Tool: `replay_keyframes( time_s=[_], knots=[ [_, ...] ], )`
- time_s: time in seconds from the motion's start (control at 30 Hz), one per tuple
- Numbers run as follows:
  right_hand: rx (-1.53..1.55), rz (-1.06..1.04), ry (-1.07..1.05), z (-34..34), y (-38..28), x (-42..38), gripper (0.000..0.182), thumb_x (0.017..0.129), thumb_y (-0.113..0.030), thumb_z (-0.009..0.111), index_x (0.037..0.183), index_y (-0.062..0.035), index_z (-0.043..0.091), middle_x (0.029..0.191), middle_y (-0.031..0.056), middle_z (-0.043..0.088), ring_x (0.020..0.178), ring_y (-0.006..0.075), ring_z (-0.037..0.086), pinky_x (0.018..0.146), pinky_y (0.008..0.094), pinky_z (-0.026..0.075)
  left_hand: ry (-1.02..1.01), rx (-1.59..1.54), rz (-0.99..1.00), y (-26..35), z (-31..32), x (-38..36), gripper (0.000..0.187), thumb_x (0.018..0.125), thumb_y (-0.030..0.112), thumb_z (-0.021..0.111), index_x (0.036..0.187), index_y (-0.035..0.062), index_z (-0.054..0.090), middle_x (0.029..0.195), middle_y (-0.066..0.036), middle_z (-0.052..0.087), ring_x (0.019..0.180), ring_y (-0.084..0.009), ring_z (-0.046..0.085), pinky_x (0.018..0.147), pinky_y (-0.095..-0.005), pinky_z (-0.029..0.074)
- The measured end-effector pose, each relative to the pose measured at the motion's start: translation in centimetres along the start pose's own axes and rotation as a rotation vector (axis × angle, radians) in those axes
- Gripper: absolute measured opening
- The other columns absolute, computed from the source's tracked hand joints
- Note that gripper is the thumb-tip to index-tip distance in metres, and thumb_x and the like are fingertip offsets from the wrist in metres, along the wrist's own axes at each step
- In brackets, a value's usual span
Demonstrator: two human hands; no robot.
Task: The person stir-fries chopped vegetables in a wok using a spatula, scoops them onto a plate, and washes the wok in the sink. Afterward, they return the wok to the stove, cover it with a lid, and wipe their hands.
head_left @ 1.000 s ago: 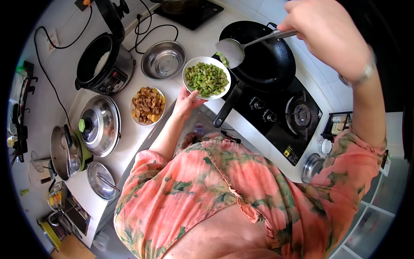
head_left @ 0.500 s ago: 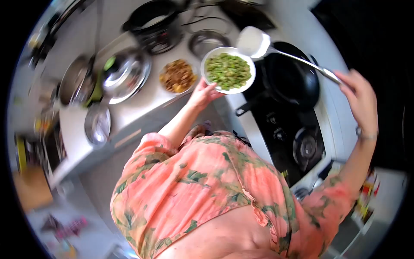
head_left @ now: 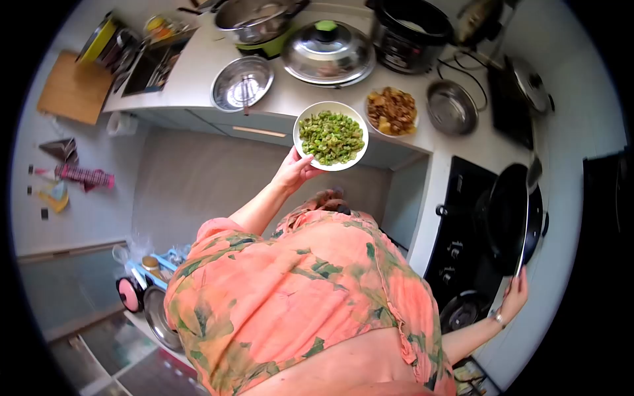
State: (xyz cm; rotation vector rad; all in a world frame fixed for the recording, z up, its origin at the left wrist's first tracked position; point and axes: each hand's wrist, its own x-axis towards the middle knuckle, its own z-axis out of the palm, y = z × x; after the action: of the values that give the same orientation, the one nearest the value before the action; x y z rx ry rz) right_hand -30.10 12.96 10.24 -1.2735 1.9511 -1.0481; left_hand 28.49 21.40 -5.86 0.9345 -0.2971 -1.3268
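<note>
My left hand (head_left: 296,173) grips the rim of a white plate (head_left: 302,156) heaped with chopped green vegetables (head_left: 331,138), held up in front of the counter edge. On the right, my right hand (head_left: 513,298) is closed round the handle of a long metal spatula (head_left: 526,224). The spatula's blade lies over the upper part of a black wok (head_left: 505,218) on the black stove (head_left: 456,228). A plate of brown and yellow food (head_left: 391,112) rests on the counter, up and to the right of the green vegetables.
Along the counter (head_left: 191,96) stand a steel bowl with chopsticks (head_left: 242,84), a large lidded pan (head_left: 328,53), a steel pot (head_left: 254,20), a black cooker (head_left: 406,39) and an empty steel bowl (head_left: 452,107). A sink (head_left: 155,69) and a wooden board (head_left: 74,89) are at the left.
The view has turned left. The plate of vegetables has moved away from the stove, over the floor. The spatula has left the plate's edge and now lies across the wok, with my right hand lower.
</note>
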Motion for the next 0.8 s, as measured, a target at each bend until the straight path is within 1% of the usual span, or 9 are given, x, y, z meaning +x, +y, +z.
replay_keyframes(
  time_s=[0.17, 0.2, 0.23, 0.33, 0.43, 0.47, 0.5, 0.6, 0.8],
  knots=[
    [-0.229, 0.086, 0.118, -3.5, 8.0, 0.3, 0.036, 0.083, -0.007, 0.052, 0.119, -0.0101, 0.058, 0.075, -0.0025, 0.055, 0.049, 0.0018, 0.037, 0.038, 0.0174, 0.026, 0.134, -0.054, 0.156, 4.1, -3.6, -1.2, 0.051, 0.086, 0.007, 0.054, 0.13, 0.011, 0.029, 0.125, -0.011, 0.048, 0.107, -0.0281, 0.055, 0.086, -0.0455, 0.051],
    [-0.335, 0.163, 0.088, -3.5, 7.0, -0.1, 0.038, 0.08, -0.002, 0.05, 0.118, -0.0059, 0.057, 0.084, 0.003, 0.062, 0.057, 0.0063, 0.048, 0.045, 0.019, 0.036, 0.143, -0.073, 0.201, 5.6, -4.5, -0.9, 0.049, 0.086, 0.008, 0.053, 0.129, 0.0105, 0.031, 0.125, -0.012, 0.048, 0.107, -0.0284, 0.055, 0.086, -0.045, 0.051],
    [-0.333, 0.157, 0.084, -3.7, 8.7, 0.9, 0.038, 0.08, -0.002, 0.05, 0.118, -0.0059, 0.057, 0.084, 0.003, 0.062, 0.057, 0.0063, 0.048, 0.045, 0.019, 0.036, 0.147, -0.092, 0.242, 7.2, -5.3, -0.5, 0.047, 0.087, 0.008, 0.052, 0.129, 0.0101, 0.032, 0.125, -0.012, 0.048, 0.107, -0.0287, 0.055, 0.085, -0.0445, 0.051],
    [-0.58, 0.108, 0.07, -2.9, 11.5, 3.9, 0.04, 0.076, 0.003, 0.049, 0.116, 0.0058, 0.054, 0.095, 0.0115, 0.065, 0.081, 0.017, 0.059, 0.075, 0.025, 0.045, 0.212, -0.093, 0.397, 12.0, -8.1, 0.9, 0.043, 0.088, 0.007, 0.049, 0.128, 0.0054, 0.032, 0.125, -0.014, 0.047, 0.107, -0.0315, 0.055, 0.088, -0.0453, 0.05],
    [-0.491, 0.146, 0.084, -0.6, 14.7, 6.5, 0.04, 0.075, 0.004, 0.051, 0.114, 0.0052, 0.056, 0.096, 0.0121, 0.064, 0.078, 0.0164, 0.059, 0.072, 0.0243, 0.046, 0.305, -0.106, 0.509, 16.6, -13.0, 2.2, 0.042, 0.089, 0.004, 0.046, 0.128, 0.0038, 0.031, 0.123, -0.017, 0.046, 0.105, -0.0349, 0.055, 0.088, -0.0467, 0.051],
    [-0.346, 0.195, 0.073, 0.2, 15.2, 7.1, 0.041, 0.076, 0.005, 0.051, 0.116, 0.0025, 0.055, 0.082, 0.0103, 0.063, 0.062, 0.0152, 0.057, 0.057, 0.0252, 0.046, 0.347, -0.121, 0.519, 18.1, -15.1, 2.9, 0.041, 0.089, 0.003, 0.045, 0.127, 0.0031, 0.031, 0.123, -0.018, 0.046, 0.104, -0.0373, 0.055, 0.087, -0.0478, 0.051],
    [-0.344, 0.199, 0.084, 1.5, 13.6, 6.5, 0.041, 0.076, 0.005, 0.051, 0.116, 0.0025, 0.055, 0.082, 0.0103, 0.063, 0.062, 0.0152, 0.057, 0.057, 0.0252, 0.046, 0.377, -0.138, 0.513, 19.5, -17.8, 3.7, 0.041, 0.088, 0.001, 0.044, 0.128, 0.0055, 0.032, 0.123, -0.018, 0.045, 0.103, -0.0361, 0.056, 0.085, -0.0482, 0.053],
    [-0.281, 0.306, 0.136, 5.3, 10.4, 5.5, 0.043, 0.08, 0.004, 0.048, 0.122, -0.0007, 0.049, 0.057, 0.0016, 0.048, 0.039, 0.0087, 0.039, 0.033, 0.0246, 0.032, 0.445, -0.107, 0.585, 23.4, -24.9, 6.3, 0.043, 0.089, -0.001, 0.042, 0.129, 0.0064, 0.031, 0.124, -0.019, 0.044, 0.103, -0.0383, 0.055, 0.082, -0.0506, 0.053],
    [-0.597, 0.3, 0.208, 8.5, 9.3, 5.4, 0.043, 0.076, -0.002, 0.055, 0.119, -0.0036, 0.054, 0.082, 0.0097, 0.063, 0.048, 0.0186, 0.053, 0.042, 0.0315, 0.043, 0.506, -0.222, 0.493, 27.7, -35.6, 13.1, 0.046, 0.09, -0.003, 0.037, 0.133, 0.0078, 0.026, 0.129, -0.022, 0.037, 0.109, -0.0428, 0.048, 0.084, -0.0555, 0.051]
  ],
)
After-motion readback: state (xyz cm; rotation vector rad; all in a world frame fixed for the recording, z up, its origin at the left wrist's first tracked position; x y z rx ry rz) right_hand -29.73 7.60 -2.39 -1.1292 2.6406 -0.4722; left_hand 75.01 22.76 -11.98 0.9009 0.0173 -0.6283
